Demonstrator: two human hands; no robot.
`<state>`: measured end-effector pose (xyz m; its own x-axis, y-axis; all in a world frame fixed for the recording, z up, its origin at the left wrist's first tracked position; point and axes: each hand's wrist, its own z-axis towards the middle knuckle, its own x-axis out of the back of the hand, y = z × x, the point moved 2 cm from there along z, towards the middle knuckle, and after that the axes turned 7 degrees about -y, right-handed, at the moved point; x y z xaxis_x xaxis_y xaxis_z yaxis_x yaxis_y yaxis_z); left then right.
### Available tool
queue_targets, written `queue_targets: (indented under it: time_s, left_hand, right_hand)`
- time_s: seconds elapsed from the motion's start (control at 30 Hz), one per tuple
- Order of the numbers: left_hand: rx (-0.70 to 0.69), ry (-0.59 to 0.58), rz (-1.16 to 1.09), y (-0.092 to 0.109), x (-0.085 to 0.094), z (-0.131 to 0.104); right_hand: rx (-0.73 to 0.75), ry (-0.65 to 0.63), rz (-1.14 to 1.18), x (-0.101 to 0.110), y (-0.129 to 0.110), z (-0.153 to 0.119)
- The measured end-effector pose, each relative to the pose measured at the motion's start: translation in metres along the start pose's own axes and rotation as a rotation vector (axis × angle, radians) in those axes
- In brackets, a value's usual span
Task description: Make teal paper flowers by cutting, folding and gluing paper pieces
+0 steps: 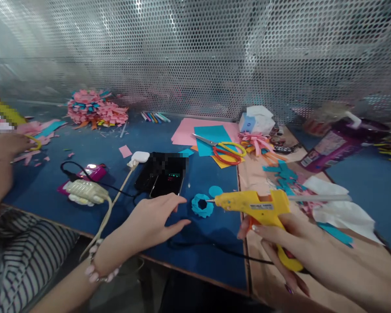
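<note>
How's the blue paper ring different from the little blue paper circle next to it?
The paper ring has a hole in its middle; the paper circle has none.
The ring looks folded and bumpy, while the circle looks flat with a smooth edge.
The ring is bigger than the circle.
The yellow glue gun has its tip at the ring, not at the circle.
Both are blue and lie on the table.

1. We see glue gun (257, 203): smooth plastic, slight sheen.
2. Folded ring (195, 206): matt paper, crinkled.
3. Scissors (216, 144): metal blades, smooth plastic handles.
4. Phone (167, 186): smooth, glossy screen.
5. We log back panel (195, 56): perforated metal, shiny.
6. Tissue (262, 116): soft-looking matt paper.
</note>
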<state>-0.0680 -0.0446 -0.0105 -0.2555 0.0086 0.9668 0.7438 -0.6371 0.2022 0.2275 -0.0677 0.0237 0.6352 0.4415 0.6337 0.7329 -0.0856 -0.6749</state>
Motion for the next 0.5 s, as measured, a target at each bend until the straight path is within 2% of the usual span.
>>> queue_targets:
  time_s: [0.1,0.2,0.33,0.5]
  left_hand:
    - [-0.029,0.125,0.019,0.009,-0.010,0.003]
    - [-0.082,0.192,0.016,0.021,-0.015,-0.003]
    - [-0.032,0.270,-0.007,0.031,-0.020,-0.012]
    - [0.012,0.331,-0.047,0.033,-0.025,-0.011]
  right_hand:
    - [-0.083,-0.129,0.038,0.001,-0.013,0.011]
    - [-0.077,-0.213,0.009,0.001,-0.021,0.016]
    - [-0.057,-0.200,-0.102,0.001,-0.023,0.022]
    - [-0.036,-0.175,-0.158,-0.001,-0.016,0.031]
